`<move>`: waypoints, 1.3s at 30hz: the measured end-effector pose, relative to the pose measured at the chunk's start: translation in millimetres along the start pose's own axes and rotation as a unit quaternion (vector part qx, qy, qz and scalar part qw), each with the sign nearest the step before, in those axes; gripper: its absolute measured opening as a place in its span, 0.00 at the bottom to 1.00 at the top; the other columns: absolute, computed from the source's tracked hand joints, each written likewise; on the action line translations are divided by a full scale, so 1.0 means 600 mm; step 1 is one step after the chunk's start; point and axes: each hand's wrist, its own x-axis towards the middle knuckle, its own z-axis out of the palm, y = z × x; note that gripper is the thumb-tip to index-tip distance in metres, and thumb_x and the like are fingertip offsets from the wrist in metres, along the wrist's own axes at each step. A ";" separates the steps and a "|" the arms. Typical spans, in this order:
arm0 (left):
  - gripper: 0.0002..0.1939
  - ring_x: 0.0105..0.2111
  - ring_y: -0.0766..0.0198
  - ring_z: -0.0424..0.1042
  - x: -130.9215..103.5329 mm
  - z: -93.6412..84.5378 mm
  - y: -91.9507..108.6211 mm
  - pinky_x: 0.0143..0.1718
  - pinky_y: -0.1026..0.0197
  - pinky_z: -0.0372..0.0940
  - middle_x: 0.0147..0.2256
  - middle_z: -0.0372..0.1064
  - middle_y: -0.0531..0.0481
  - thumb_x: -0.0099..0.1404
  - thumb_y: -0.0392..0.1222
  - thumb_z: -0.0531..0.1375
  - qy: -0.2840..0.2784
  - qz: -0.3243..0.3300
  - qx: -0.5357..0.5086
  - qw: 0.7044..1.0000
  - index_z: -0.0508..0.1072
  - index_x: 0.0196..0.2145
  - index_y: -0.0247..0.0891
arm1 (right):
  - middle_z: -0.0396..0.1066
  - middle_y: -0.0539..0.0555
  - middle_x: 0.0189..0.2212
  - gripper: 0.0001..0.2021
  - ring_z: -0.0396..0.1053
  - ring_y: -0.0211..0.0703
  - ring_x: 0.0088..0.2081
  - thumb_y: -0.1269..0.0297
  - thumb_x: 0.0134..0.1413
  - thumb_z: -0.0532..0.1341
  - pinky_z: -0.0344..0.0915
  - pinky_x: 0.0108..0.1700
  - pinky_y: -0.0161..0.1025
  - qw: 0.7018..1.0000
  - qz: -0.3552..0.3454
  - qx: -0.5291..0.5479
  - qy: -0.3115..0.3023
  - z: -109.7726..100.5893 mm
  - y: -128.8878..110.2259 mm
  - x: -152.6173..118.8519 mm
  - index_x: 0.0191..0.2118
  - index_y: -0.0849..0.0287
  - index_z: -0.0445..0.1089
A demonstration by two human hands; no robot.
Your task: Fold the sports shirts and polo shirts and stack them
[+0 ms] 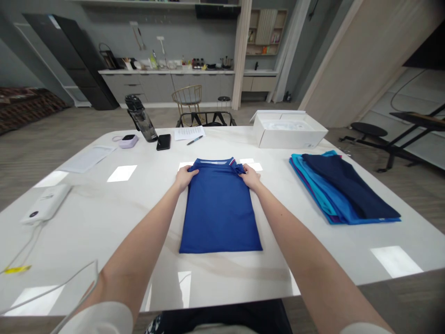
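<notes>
A royal-blue shirt (220, 208), folded into a rough rectangle, lies flat on the white table in front of me. Its collar side faces away from me, with a red and white trim at the right of the neckline. My left hand (184, 178) grips the far left corner, thumb on top of the cloth. At the far right corner, my right hand (250, 177) pinches a bunched bit of the same shirt. The undersides of both grips are hidden. Off to the right rests a stack of folded clothes (342, 188) in navy, blue and teal.
An open white box (290, 132) stands at the back right. Farther left are a pen (194, 140), a black phone (163, 142), a dark water bottle (142, 119), a small lilac device (128, 141) and paper sheets (86, 158). A white power bank-like device (47, 204) trails a cable at left.
</notes>
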 end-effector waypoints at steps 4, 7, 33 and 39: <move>0.25 0.35 0.61 0.75 -0.024 0.015 0.041 0.42 0.59 0.69 0.35 0.78 0.48 0.48 0.53 0.71 -0.031 0.021 -0.174 0.984 0.76 0.40 0.36 | 0.76 0.50 0.37 0.09 0.72 0.44 0.40 0.65 0.48 0.61 0.66 0.45 0.41 0.971 -0.020 0.236 -0.022 -0.024 -0.004 -0.020 0.39 0.56 0.67; 0.24 0.33 0.61 0.74 -0.027 0.019 0.078 0.38 0.60 0.69 0.34 0.78 0.48 0.48 0.52 0.71 -0.046 0.025 -0.166 0.985 0.77 0.40 0.35 | 0.77 0.51 0.34 0.14 0.73 0.43 0.36 0.66 0.45 0.64 0.68 0.42 0.39 0.949 0.019 0.312 -0.031 -0.050 -0.013 -0.035 0.41 0.57 0.68; 0.10 0.38 0.59 0.73 -0.187 0.138 0.347 0.43 0.59 0.66 0.40 0.77 0.49 0.65 0.45 0.60 -0.126 0.399 0.099 0.903 0.78 0.41 0.41 | 0.74 0.55 0.37 0.17 0.71 0.47 0.35 0.54 0.68 0.49 0.66 0.42 0.41 0.943 -0.119 0.022 0.311 -0.319 0.055 -0.315 0.51 0.55 0.69; 0.14 0.28 0.66 0.70 -0.263 0.203 0.439 0.30 0.63 0.65 0.33 0.74 0.51 0.60 0.50 0.67 -0.235 0.347 -0.107 0.902 0.77 0.38 0.38 | 0.65 0.48 0.27 0.16 0.61 0.40 0.26 0.49 0.66 0.55 0.62 0.30 0.37 0.871 -0.082 0.066 0.479 -0.428 0.104 -0.437 0.48 0.55 0.70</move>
